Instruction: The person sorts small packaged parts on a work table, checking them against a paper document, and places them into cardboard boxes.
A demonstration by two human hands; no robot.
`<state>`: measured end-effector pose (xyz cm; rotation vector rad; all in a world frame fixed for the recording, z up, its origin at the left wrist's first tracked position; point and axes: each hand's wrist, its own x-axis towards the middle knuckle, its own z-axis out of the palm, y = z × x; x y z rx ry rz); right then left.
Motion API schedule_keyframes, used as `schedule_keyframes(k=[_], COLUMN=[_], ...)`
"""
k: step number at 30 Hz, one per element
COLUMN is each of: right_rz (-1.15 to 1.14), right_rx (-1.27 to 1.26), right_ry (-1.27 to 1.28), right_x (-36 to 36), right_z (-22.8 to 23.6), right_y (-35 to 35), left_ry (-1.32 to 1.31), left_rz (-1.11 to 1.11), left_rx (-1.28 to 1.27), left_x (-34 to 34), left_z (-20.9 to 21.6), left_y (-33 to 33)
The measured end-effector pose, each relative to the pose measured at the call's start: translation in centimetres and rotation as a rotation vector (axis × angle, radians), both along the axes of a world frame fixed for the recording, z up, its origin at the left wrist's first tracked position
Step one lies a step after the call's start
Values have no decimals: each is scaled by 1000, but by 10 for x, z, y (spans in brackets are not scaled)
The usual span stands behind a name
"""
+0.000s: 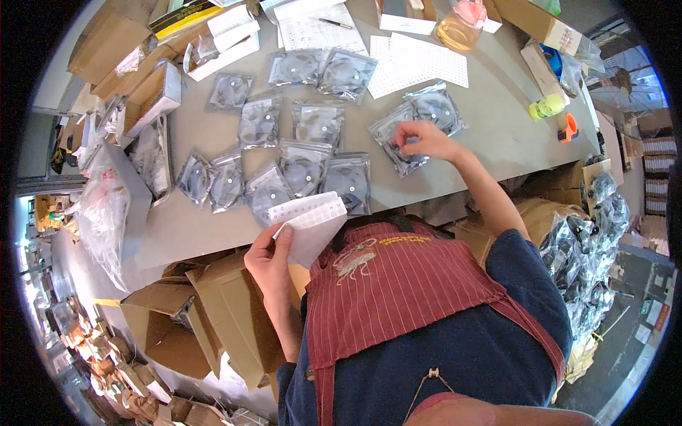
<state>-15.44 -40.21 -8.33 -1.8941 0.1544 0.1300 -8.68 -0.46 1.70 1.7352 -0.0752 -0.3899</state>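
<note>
Bagged dark coils [437, 105] are lying on the grey table [504, 106], two of their clear pouches overlapping to the right of the middle, each coil carrying a small round white sticker where its face is showing; the right hand [424, 140] is reaching over the nearer pouch of this pair, its fingers curling together close to the film; the hand is hiding its own fingertips, so I cannot tell whether they are pinching something or only touching the surface. The left hand [273, 252] is gripping a white label sheet [312, 227] between thumb and fingers, holding it tilted at the near table edge, just in front of the apron [398, 291]; dark marks are running in rows along its upper part. More pouches [318, 124] are spreading across the table to the left of the pair, several of them overlapping; beyond these, printed papers [419, 64] are lying flat, and a pen [337, 23] is resting on another sheet; a jug [458, 32] of amber liquid is standing at the far side; a yellow-green container [545, 106] is lying near the right edge, beside an orange object [568, 129]; open cardboard boxes [163, 334] are sitting below on the left.
</note>
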Motion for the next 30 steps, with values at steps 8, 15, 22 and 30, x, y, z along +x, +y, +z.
schedule_keyframes(k=[8,15,22,30], right_rz=[181,125,127,197], right_rx=[-542,-1137,-504,-187], right_ry=[64,-110,-244,-436], right_x=[20,28,32,34], right_z=[21,3,72,93], right_y=[0,6,78,157], left_ry=[-3,18,-92,-237], left_rz=[-99,-132,-177,-254], left_rx=[42,114,195,256], left_x=[0,-7,-10,-14], left_z=[-4,0,-4,4], left_y=[-12,-16,-25,-40])
